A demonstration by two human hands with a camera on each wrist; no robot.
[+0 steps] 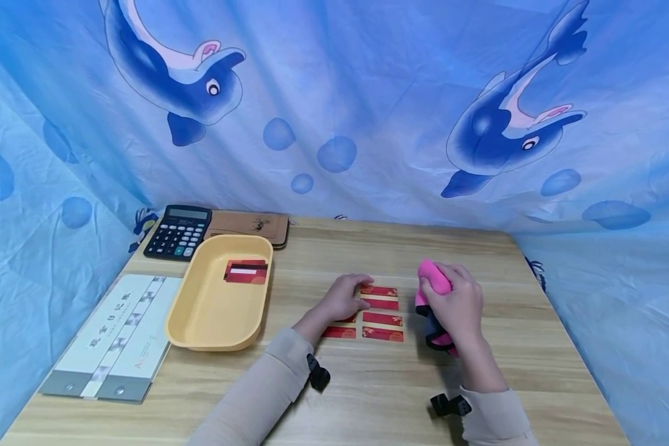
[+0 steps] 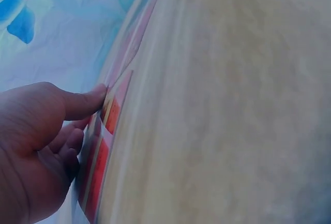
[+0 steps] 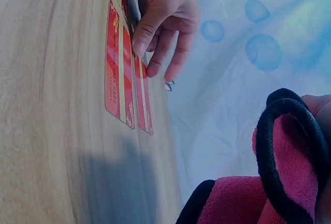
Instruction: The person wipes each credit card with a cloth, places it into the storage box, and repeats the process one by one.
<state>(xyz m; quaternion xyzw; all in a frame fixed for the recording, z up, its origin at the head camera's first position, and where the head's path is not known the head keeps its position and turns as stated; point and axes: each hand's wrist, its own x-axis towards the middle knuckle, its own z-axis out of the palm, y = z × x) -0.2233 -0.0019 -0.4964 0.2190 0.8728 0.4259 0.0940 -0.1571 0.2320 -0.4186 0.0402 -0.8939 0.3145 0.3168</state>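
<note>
Red-and-gold cards lie flat in a small grid on the table; the upper right card (image 1: 380,303) and the lower right card (image 1: 383,334) show most. Partly covered by my left wrist is the lower left card (image 1: 340,332). My left hand (image 1: 342,299) rests at the left edge of the upper right card, thumb and fingers touching it. To the right of the grid, my right hand (image 1: 461,305) grips a bunched pink cloth (image 1: 435,279) with black edging above the table. Its folds fill the lower corner of the right wrist view.
A yellow tray (image 1: 214,303) at left holds a few red cards (image 1: 246,272). Behind it are a black calculator (image 1: 178,232) and a brown notebook (image 1: 251,227). A white-and-grey account book (image 1: 111,334) lies left of the tray. A blue dolphin-print curtain (image 1: 345,93) encloses the table's back and sides.
</note>
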